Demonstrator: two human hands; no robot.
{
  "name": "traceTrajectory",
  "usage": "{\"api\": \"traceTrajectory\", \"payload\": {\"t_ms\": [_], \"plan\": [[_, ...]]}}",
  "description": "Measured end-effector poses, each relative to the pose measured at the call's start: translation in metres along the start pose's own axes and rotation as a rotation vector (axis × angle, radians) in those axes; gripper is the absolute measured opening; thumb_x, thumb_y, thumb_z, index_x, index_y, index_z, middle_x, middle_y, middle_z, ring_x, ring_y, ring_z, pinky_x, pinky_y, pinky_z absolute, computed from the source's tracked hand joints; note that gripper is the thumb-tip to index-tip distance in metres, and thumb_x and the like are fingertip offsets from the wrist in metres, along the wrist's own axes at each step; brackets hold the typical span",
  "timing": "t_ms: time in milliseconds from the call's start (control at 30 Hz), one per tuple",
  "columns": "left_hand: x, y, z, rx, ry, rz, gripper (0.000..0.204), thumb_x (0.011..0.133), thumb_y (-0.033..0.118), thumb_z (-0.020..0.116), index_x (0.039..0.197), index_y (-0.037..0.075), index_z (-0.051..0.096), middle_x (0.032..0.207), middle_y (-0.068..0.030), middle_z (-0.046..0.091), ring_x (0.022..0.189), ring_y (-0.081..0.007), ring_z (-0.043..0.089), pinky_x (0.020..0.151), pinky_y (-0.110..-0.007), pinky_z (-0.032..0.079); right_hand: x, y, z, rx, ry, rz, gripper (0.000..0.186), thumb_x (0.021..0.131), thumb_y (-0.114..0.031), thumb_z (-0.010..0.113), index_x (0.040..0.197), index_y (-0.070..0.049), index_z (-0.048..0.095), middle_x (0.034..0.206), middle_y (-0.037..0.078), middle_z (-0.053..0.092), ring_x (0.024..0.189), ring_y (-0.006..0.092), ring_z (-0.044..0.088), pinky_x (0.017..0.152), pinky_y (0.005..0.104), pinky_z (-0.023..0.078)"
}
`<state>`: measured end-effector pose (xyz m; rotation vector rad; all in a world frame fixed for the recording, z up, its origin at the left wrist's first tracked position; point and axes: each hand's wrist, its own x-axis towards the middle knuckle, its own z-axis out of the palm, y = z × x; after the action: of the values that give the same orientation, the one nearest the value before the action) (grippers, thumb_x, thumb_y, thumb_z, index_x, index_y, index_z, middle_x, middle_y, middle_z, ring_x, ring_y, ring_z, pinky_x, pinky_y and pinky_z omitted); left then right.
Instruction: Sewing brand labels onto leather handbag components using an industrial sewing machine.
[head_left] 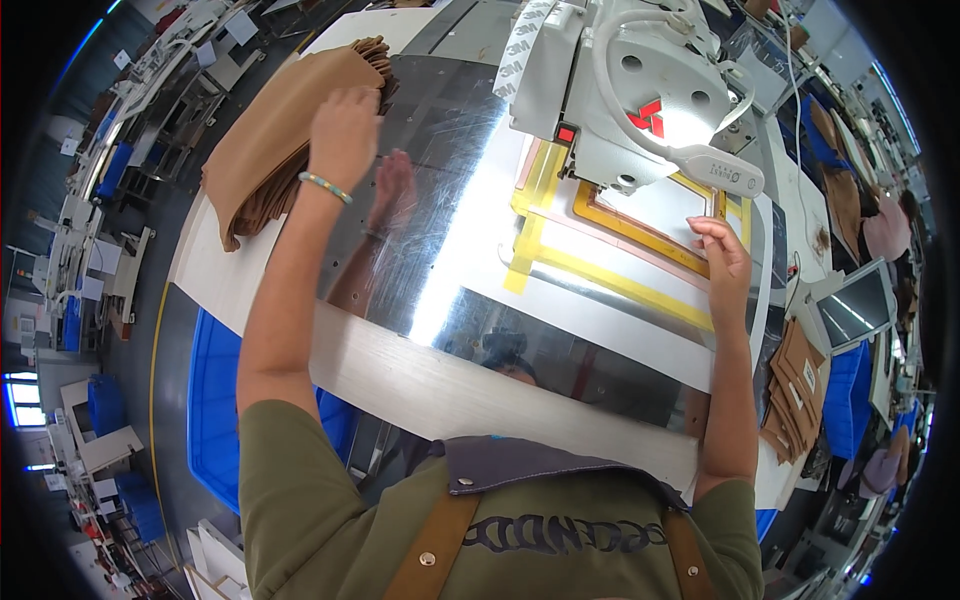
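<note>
At the upper left, a thick stack of folded brown cloth pieces [265, 120] lies partly on the metal table plate. My left hand [345, 135] is over the stack's right side, its back toward me; the fingers are bent and slightly blurred, and their ends are hard to make out. Under the white sewing machine head [625, 100] lies a yellow-amber clamp frame [640, 240] around a white area. My right hand [725, 255] is at the right side of this frame, with thumb and fingers closed about its edge. Yellow tape [600, 275] borders the white sheet beneath.
A shiny metal plate [420, 230] covers the table, with a pale wooden edge [450, 390] toward me. A blue bin [215, 400] stands below on the left. More brown pieces [797, 385] lie at the right, beside a dark screen [855, 310]. Cables hang by the machine.
</note>
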<state>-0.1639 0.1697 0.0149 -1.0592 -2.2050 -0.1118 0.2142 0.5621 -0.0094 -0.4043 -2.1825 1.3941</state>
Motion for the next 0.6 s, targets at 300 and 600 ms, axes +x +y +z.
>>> {"api": "traceTrajectory", "payload": {"t_ms": [300, 600], "plan": [[-0.048, -0.092, 0.034, -0.005, -0.060, -0.195, 0.019, 0.093, 0.017, 0.073, 0.107, 0.005, 0.077, 0.104, -0.0143, 0.067, 0.104, -0.0350, 0.067, 0.088, -0.046, 0.057, -0.006, 0.003, 0.001, -0.090, -0.040, -0.204, 0.024, 0.102, 0.007, 0.049, 0.106, 0.002, 0.073, 0.118, 0.009, 0.072, 0.110, 0.0147, 0.066, 0.093, 0.0282, 0.053], [-0.020, -0.076, 0.037, 0.017, -0.095, -0.185, 0.019, 0.094, 0.019, 0.074, 0.108, 0.006, 0.075, 0.108, -0.0148, 0.069, 0.099, -0.0358, 0.070, 0.084, -0.046, 0.057, -0.007, 0.004, 0.003, 0.015, -0.024, -0.130, 0.024, 0.101, 0.006, 0.050, 0.105, 0.002, 0.074, 0.115, 0.009, 0.072, 0.106, 0.0148, 0.067, 0.089, 0.0279, 0.054]]}}
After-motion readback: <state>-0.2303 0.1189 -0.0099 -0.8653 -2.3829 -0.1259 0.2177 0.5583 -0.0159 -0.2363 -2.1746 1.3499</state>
